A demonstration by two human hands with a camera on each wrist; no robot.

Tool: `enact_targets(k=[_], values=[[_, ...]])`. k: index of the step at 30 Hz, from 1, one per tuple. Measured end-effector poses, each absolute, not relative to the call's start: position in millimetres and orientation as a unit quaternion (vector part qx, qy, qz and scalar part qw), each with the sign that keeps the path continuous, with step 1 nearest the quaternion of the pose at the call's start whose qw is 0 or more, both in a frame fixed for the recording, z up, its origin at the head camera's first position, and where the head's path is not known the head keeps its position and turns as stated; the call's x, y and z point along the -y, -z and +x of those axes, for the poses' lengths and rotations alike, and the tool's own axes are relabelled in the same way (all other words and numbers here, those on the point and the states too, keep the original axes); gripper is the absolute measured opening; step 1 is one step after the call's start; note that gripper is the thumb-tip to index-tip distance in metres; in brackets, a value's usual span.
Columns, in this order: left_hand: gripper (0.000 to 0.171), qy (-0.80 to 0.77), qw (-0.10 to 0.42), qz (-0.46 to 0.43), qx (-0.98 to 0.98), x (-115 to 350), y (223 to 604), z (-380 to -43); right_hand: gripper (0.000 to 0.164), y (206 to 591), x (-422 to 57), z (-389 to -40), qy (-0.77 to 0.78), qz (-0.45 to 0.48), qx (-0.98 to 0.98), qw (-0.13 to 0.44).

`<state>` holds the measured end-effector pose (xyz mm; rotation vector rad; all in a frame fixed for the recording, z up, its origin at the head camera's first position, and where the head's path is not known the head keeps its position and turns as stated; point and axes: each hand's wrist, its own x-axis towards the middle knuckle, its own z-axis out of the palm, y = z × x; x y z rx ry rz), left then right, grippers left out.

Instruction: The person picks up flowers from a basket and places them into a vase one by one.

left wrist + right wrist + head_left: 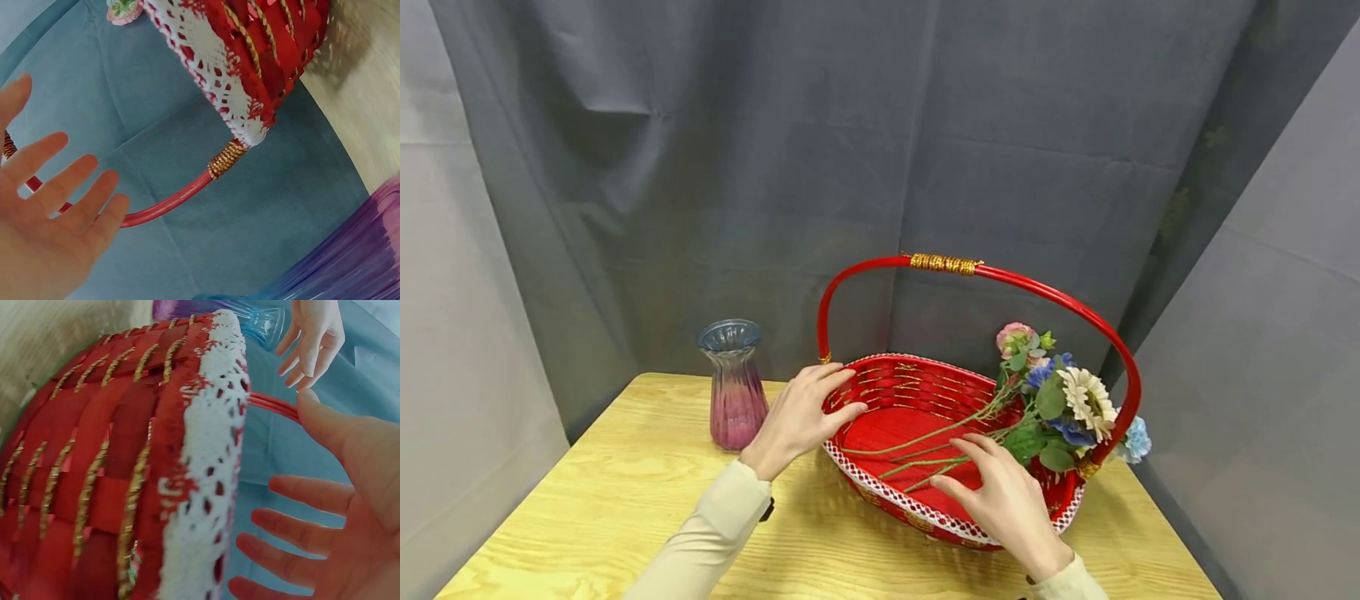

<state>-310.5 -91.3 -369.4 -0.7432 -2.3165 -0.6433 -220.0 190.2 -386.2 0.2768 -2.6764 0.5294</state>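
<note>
Head view, red basket point(917, 383): stands on the worktop point(610, 483), white lace round its rim, an arched handle point(1037, 286) over it.
Head view, flowers point(1051, 398): lie in the basket, blooms massed at its right end, stems reaching towards its left.
Head view, left hand point(805, 408): fingers extended, thumb apart, holding nothing, at the basket's left end; contact cannot be told.
Head view, right hand point(1000, 492): fingers gently bent, thumb apart, gripping nothing, over the front rim near the stems; whether it touches them cannot be told.
Head view, vase point(736, 400): ribbed, blue to pink, upright left of the basket.
Left wrist view: left hand spread and empty, the handle behind its fingers.
Right wrist view: right hand spread and empty beside the lace; left hand beyond.
</note>
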Motion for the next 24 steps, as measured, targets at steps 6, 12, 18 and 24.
enact_targets(k=[6,12,18,24], values=[[0.046,0.250,0.302,-0.278,0.877,87,374,-316,0.062,397,-198,-213,-0.199,0.086,0.953,0.211],[0.043,0.254,0.292,-0.267,0.883,83,378,-315,0.047,409,-211,-209,-0.201,0.088,0.942,0.254],[0.046,0.256,0.267,-0.261,0.892,78,378,-314,0.039,424,-230,-205,-0.205,0.068,0.933,0.288],[0.046,0.270,0.225,-0.260,0.899,69,376,-317,0.034,438,-247,-204,-0.223,0.045,0.925,0.303]])
